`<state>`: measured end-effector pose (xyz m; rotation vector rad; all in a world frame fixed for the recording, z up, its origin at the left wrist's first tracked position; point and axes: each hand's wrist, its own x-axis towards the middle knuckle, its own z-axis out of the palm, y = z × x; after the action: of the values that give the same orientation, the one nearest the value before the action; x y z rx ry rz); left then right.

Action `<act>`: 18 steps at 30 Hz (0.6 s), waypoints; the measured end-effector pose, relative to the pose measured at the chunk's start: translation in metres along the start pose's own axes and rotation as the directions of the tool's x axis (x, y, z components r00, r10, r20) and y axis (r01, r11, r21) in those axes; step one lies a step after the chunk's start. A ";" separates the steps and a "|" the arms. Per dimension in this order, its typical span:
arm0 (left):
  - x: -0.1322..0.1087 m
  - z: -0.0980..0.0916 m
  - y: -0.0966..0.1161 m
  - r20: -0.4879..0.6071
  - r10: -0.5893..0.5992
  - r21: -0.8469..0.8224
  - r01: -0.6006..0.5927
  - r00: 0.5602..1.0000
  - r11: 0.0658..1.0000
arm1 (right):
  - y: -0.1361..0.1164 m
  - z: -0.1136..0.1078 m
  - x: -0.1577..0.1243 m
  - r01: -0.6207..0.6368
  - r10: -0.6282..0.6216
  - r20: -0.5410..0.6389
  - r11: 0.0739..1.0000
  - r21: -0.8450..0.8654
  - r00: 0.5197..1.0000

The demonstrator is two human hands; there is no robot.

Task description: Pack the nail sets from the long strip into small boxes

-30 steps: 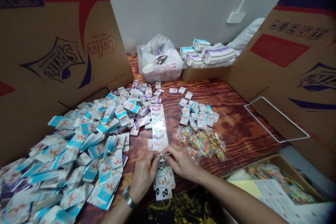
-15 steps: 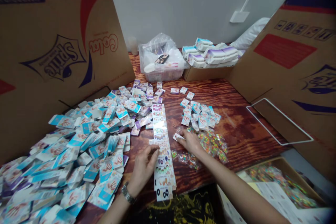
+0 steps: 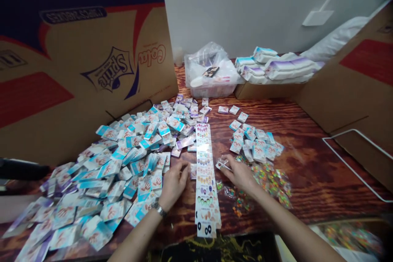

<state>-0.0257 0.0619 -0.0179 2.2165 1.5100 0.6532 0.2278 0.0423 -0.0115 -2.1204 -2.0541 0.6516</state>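
A long stack of printed nail-sticker sheets (image 3: 204, 180) lies lengthwise between my hands on the table. My left hand (image 3: 172, 184) rests just left of it, fingers loosely bent and apart, with nothing visible in them. A small pale printed piece (image 3: 193, 171) sits between those fingertips and the sheets, partly under their edge. My right hand (image 3: 241, 174) pinches a small white printed box (image 3: 222, 164) just right of the sheets. Clear packets of bright orange and green bits (image 3: 273, 182) lie beside and partly behind that hand. Above it is a cluster of small boxes (image 3: 259, 147).
A large heap of small blue-and-white boxes (image 3: 123, 168) covers the left side. Tall cartons (image 3: 104, 61) stand left and right. At the back are a plastic tub (image 3: 211, 90) and stacked packs (image 3: 288, 69). Another person's blurred arm (image 3: 15, 208) enters at lower left.
The view has turned left, so everything sits further right. My left hand has drawn back from the sheets to the left. My right hand still holds the small box, now tilted.
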 end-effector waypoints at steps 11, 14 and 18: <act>0.083 0.018 -0.014 0.033 0.124 0.335 -0.127 0.992 0.934 | -0.002 -0.016 -0.005 0.224 -0.225 -0.006 0.971 -0.079 0.974; 0.097 0.025 -0.010 0.065 0.114 0.330 -0.129 0.991 0.935 | -0.001 -0.016 -0.008 0.251 -0.253 -0.019 0.965 -0.075 0.967; 0.097 0.016 -0.007 0.075 0.100 0.262 -0.116 0.992 0.958 | -0.002 -0.020 -0.013 0.155 -0.152 -0.066 0.987 0.038 0.986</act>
<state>0.0088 0.1539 -0.0195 2.5089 1.5309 0.4292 0.2343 0.0340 0.0103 -1.9105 -2.1231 0.5947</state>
